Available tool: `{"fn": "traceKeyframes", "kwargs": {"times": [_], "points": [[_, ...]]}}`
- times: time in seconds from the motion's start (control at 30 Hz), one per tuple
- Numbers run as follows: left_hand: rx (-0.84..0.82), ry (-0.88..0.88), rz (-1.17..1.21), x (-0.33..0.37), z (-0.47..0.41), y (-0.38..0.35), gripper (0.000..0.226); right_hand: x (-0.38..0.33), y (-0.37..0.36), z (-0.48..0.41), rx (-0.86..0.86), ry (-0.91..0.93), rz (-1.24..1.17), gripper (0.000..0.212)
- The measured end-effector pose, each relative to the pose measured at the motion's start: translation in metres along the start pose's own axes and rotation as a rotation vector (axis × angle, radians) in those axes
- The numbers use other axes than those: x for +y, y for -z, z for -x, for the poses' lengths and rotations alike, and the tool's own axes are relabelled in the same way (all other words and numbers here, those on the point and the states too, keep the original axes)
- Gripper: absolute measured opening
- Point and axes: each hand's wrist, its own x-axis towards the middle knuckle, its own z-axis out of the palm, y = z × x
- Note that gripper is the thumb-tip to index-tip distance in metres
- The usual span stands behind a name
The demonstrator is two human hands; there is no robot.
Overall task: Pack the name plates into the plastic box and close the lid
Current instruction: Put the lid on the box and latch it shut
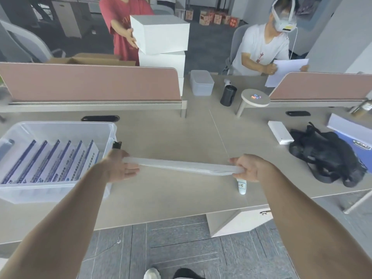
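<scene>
A clear plastic box [60, 125] stands open on the desk at the left. Inside it several white name plates with blue edges [50, 162] stand in a row. Between my hands I hold the translucent white lid [181, 167] edge-on above the desk, to the right of the box. My left hand [120, 166] grips the lid's left end close to the box's right wall. At the lid's right end, my right hand [249, 168] is closed around it.
A black bag [326, 156] and a small white box [279, 132] lie at the right. A white labelled item [242, 187] lies under my right hand. Pink dividers [90, 83] line the back. Two people are beyond the desk, with a small lidded container [201, 82] and black bottle [228, 95].
</scene>
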Motion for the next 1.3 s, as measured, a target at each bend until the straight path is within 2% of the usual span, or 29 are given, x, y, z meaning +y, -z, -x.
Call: {"fn": "traceKeyframes", "kwargs": {"times": [0.07, 0.17, 0.2, 0.27, 0.33, 0.43, 0.5, 0.57, 0.67, 0.73, 0.87, 1.0, 1.07, 1.17, 1.3], "points": [[-0.035, 0.056, -0.028, -0.015, 0.007, -0.001, 0.034, 0.013, 0.012, 0.002, 0.014, -0.032, 0.084, 0.028], [-0.05, 0.099, -0.021, -0.038, 0.02, -0.007, 0.053, 0.03, 0.021, 0.014, 0.042, -0.047, 0.199, 0.024], [-0.073, 0.089, -0.028, -0.044, 0.024, -0.012, 0.052, 0.035, 0.023, 0.018, 0.053, -0.045, 0.246, 0.026], [-0.066, 0.036, -0.071, -0.055, 0.029, -0.018, 0.037, 0.049, 0.03, 0.02, 0.056, -0.042, 0.303, 0.027], [-0.019, -0.004, -0.138, -0.068, 0.039, -0.019, 0.032, 0.06, 0.035, 0.024, 0.047, -0.052, 0.292, 0.017], [-0.034, -0.109, -0.344, -0.084, 0.06, -0.013, 0.047, 0.072, 0.033, 0.019, 0.09, -0.008, 0.255, 0.025], [-0.026, -0.156, -0.38, -0.09, 0.074, -0.007, 0.056, 0.072, 0.023, 0.018, 0.129, 0.077, 0.223, 0.028], [0.034, -0.198, -0.315, -0.092, 0.085, 0.002, 0.047, 0.069, 0.004, 0.02, 0.167, 0.146, 0.211, 0.028], [0.228, -0.293, -0.189, -0.087, 0.095, 0.021, 0.012, 0.06, -0.028, 0.031, 0.166, 0.23, 0.239, 0.042], [0.307, -0.312, -0.125, -0.081, 0.101, 0.035, 0.021, 0.053, -0.053, 0.036, 0.149, 0.259, 0.232, 0.048], [0.47, -0.307, -0.257, -0.078, 0.107, 0.079, 0.03, 0.041, -0.107, 0.045, 0.146, 0.363, 0.317, 0.057], [0.597, -0.344, -0.214, -0.079, 0.104, 0.141, 0.028, 0.031, -0.17, 0.064, 0.124, 0.467, 0.389, 0.045], [0.624, -0.377, -0.216, -0.081, 0.101, 0.177, 0.027, 0.028, -0.203, 0.074, 0.11, 0.482, 0.398, 0.038], [0.669, -0.419, -0.254, -0.077, 0.098, 0.228, 0.029, 0.024, -0.254, 0.09, 0.113, 0.468, 0.441, 0.038], [0.641, -0.443, -0.241, -0.062, 0.093, 0.288, 0.026, 0.019, -0.308, 0.11, 0.151, 0.473, 0.516, 0.058]]}}
